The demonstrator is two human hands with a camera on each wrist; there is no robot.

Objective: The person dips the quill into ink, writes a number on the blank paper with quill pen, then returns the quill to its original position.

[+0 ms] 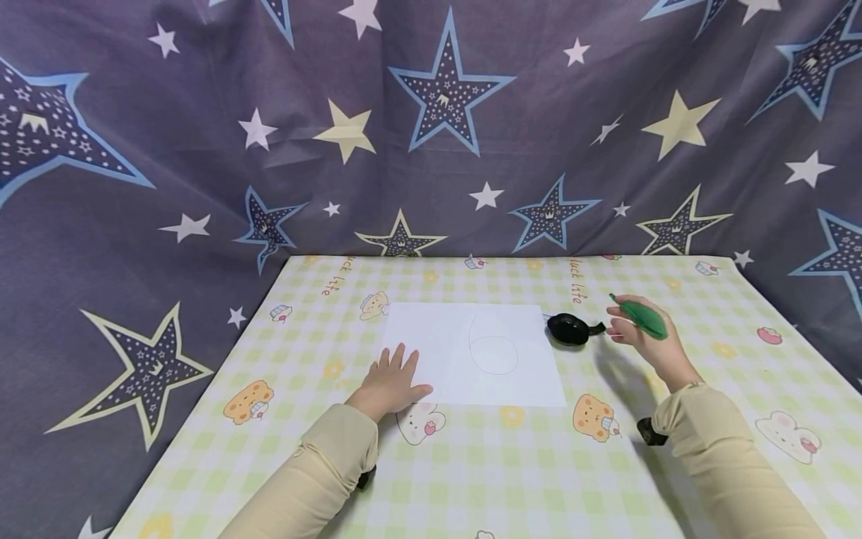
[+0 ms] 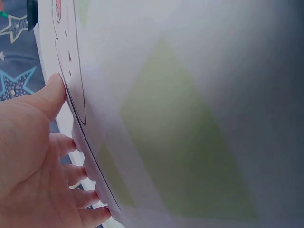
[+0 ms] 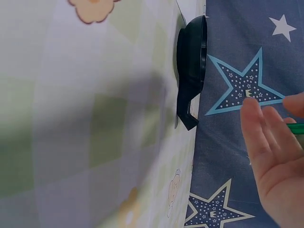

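A white sheet of paper lies on the table with a thin curved line drawn on it, shaped like a 6. My left hand rests on its lower left corner, fingers spread; the palm shows in the left wrist view. To the right of the sheet, my right hand holds a green leaf-shaped thing with a thin stem, raised over the table. In the right wrist view only a bit of green shows by the fingers. Between sheet and right hand sits a small black pan-like object with a short handle.
A checked tablecloth with cartoon prints covers the table. Behind it hangs a dark curtain patterned with stars. Small black devices are worn under both wrists.
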